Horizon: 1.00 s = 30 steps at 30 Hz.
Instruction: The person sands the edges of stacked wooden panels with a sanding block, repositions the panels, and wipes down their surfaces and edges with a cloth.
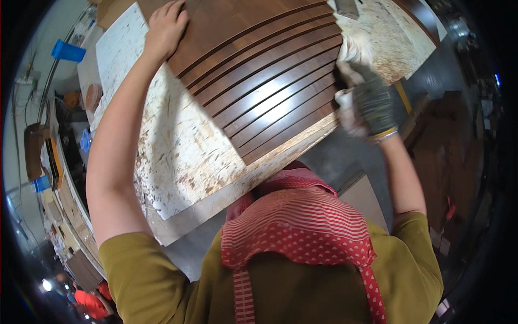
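Brown wooden slats point(264, 81) in front of me, on the desk point(183, 156), one corner pointing toward my body. Smooth, glossy finish; a white glare sits mid-surface. Long, narrow strips with dark lines between; far side broader and plainer. Can't tell whether the lines are gaps or grooves.

Left hand point(166, 27) bare, laid on the far left margin of the wood, fingers slightly bent, not clenched. Right hand point(372, 97) in a dark grey-green glove with a yellowish cuff band, gripping a bunched white cloth point(356, 48) at the right-hand ends of the slats. Cloth soft, creased, spilling out on both sides of the glove.

Desk surface whitish, blotched and streaked brown. Wide strip of it shows left of the slats, under my forearm; only a thin strip along the near edge. More stained surface beyond the cloth, a small grey block point(346, 8) lying there.

Right elbow hangs past the desk edge, over grey floor point(324, 140), with room to swing. Dark brown boards point(448, 140) stand farther right. My red patterned apron point(302, 227) comes close to the near edge. Blue cup point(68, 51) well off left.
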Each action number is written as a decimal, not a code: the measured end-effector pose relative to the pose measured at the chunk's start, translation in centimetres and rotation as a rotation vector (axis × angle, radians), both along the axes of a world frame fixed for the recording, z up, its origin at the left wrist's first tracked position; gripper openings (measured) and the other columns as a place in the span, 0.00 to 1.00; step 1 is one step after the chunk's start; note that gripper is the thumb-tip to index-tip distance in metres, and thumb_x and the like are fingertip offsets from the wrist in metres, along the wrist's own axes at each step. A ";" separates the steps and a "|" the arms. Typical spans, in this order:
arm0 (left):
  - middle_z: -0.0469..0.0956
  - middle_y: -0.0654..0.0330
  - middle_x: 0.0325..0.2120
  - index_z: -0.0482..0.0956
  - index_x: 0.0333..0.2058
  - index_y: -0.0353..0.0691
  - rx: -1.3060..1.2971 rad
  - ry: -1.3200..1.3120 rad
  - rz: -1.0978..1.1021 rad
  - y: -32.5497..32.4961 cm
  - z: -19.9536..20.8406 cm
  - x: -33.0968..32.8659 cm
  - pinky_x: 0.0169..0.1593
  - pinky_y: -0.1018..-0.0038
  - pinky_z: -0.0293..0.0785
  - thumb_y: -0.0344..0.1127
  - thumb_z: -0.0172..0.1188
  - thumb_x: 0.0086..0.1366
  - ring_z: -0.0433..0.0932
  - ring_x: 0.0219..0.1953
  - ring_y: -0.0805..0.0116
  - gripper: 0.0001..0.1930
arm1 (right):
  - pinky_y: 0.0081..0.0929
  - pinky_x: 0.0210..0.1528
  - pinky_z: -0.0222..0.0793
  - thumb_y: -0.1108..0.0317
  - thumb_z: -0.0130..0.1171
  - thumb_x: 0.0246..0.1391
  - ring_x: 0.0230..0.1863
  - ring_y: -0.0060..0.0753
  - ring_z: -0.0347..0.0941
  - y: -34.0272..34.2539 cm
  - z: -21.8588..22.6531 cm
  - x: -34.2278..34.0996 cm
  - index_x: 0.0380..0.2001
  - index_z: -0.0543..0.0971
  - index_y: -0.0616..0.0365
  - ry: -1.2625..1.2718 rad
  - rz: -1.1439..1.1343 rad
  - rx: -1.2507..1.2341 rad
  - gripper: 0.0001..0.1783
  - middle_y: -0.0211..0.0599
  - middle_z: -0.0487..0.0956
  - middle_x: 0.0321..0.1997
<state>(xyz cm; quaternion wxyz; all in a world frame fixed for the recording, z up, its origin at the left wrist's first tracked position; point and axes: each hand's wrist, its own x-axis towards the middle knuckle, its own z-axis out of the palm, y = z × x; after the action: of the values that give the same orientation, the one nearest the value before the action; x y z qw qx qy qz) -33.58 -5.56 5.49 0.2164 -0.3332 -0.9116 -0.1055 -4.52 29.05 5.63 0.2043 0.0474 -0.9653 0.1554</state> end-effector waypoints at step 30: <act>0.66 0.50 0.54 0.70 0.51 0.39 0.087 -0.077 0.067 0.4 -0.8 0.0 0.62 0.62 0.55 0.43 0.43 0.63 0.60 0.59 0.51 0.21 | 0.26 0.41 0.73 0.68 0.57 0.50 0.42 0.33 0.75 -17.6 -3.1 7.1 0.41 0.76 0.61 -0.219 0.527 -0.782 0.14 0.34 0.78 0.39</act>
<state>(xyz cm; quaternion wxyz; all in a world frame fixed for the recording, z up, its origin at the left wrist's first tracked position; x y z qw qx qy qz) -33.61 -5.18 4.73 0.1990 -0.2884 -0.9245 -0.1503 2.59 11.44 2.57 0.0575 0.1931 -0.8056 0.5571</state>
